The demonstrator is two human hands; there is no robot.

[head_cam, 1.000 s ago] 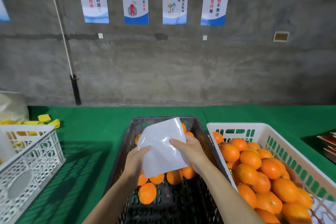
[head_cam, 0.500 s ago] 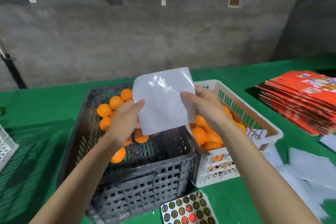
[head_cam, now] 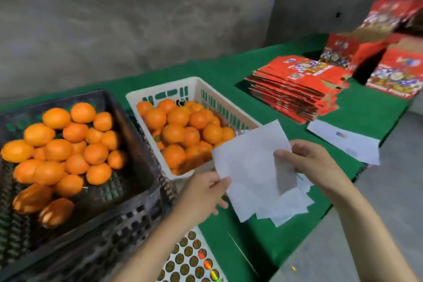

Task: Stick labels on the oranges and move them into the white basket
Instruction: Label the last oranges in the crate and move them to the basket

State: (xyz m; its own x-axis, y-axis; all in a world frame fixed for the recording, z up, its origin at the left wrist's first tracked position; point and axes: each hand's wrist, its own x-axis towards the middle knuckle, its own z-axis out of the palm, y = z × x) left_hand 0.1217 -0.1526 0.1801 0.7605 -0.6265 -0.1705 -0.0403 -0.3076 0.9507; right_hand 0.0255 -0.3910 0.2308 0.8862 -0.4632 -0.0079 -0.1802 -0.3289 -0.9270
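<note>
Head view: we hold a blank white sheet [head_cam: 249, 162] between our two hands, low over the green cloth [head_cam: 263, 236] just right of the white basket [head_cam: 196, 86]. Our left hand [head_cam: 201, 194] pinches the sheet's lower left edge, thumb on top and fingers curled beneath. Our right hand [head_cam: 306, 162] grips its right edge, thumb pressed across the paper and fingers folded behind. More loose sheets [head_cam: 286, 213] lie on the cloth right under it. The oranges [head_cam: 183, 130] in the basket sit beyond our left hand, apart from both hands; more oranges [head_cam: 66, 144] fill the black crate [head_cam: 128, 210] to the left. A label sheet [head_cam: 192, 258] of round stickers lies on the cloth under our left forearm.

Half a second ago we held the sheet up over the seam between crate and basket; now it is lower and further right, past the basket's near corner, and our view has swung right, so the red cartons [head_cam: 295, 84] loom larger.

Both forearms reach forward from the bottom edge, the left angled up and right, the right angled up and left, converging on the sheet.
</note>
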